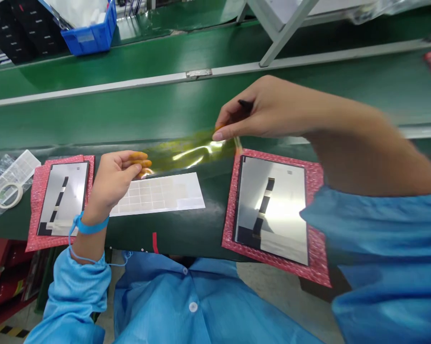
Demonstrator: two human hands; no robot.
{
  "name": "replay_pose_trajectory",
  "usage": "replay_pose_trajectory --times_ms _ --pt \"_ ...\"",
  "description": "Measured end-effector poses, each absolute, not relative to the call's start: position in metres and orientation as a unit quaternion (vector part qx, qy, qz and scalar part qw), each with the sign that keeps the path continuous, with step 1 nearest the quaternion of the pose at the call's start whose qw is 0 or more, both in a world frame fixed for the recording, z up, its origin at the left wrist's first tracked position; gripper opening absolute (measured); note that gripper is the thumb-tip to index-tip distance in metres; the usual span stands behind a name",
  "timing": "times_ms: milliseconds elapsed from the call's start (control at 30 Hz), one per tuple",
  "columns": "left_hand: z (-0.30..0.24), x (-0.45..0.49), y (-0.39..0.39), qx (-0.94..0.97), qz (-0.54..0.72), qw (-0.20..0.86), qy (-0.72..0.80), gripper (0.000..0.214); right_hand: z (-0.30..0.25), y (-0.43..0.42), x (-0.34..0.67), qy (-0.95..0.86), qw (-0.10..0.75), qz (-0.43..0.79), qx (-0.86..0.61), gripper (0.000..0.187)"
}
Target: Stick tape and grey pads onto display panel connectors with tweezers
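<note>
A strip of clear yellow film (187,155) is stretched above the work surface between both hands. My left hand (117,179) pinches its left end; orange covers sit on some fingertips. At the film's right end my right hand (254,112) is closed, thumb and forefinger pinching it. A thin tool with a black end (246,104) also sticks out of the right hand; its kind is unclear. Below the film lies a white sheet of rectangular labels (158,193). On the right a display panel (283,205) with dark strips rests on pink bubble wrap (317,239).
A second display panel (67,196) lies on pink bubble wrap at the left. Beside it are a tape roll (9,203) and another label sheet (25,167). Behind runs a green belt (93,114) with a metal rail (136,82), and a blue bin (90,40) stands farther back.
</note>
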State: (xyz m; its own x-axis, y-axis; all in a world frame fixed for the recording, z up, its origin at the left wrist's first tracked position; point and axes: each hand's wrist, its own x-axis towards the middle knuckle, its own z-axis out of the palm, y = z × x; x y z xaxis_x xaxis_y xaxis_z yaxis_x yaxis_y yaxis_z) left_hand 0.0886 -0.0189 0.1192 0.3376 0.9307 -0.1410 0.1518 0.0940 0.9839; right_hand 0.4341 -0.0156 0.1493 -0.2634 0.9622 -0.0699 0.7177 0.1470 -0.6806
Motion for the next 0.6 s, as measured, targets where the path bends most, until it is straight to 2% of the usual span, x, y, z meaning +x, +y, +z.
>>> replay_pose_trajectory --times_ms 133,233,367,467,533,600 --pt "0.079 0.106 0.015 0.61 0.326 0.506 0.516 0.017 0.115 0.014 0.428 -0.7 0.121 0.256 -0.656 0.024" --pt "0.056 0.111 0.027 0.631 0.32 0.476 0.522 0.012 0.095 0.024 0.423 -0.679 0.086 0.23 -0.692 0.026" --pt "0.041 0.109 0.031 0.663 0.306 0.438 0.525 0.013 0.077 0.026 0.425 -0.679 0.085 0.241 -0.688 0.027" --pt "0.036 0.108 0.032 0.687 0.295 0.377 0.547 0.011 0.063 0.03 0.426 -0.678 0.056 0.221 -0.698 0.03" --pt "0.035 0.108 0.033 0.699 0.289 0.331 0.564 0.017 0.051 0.034 0.426 -0.675 0.036 0.179 -0.714 0.033" --pt "0.034 0.108 0.031 0.71 0.292 0.292 0.57 0.034 0.042 0.035 0.425 -0.68 0.029 0.144 -0.718 0.035"
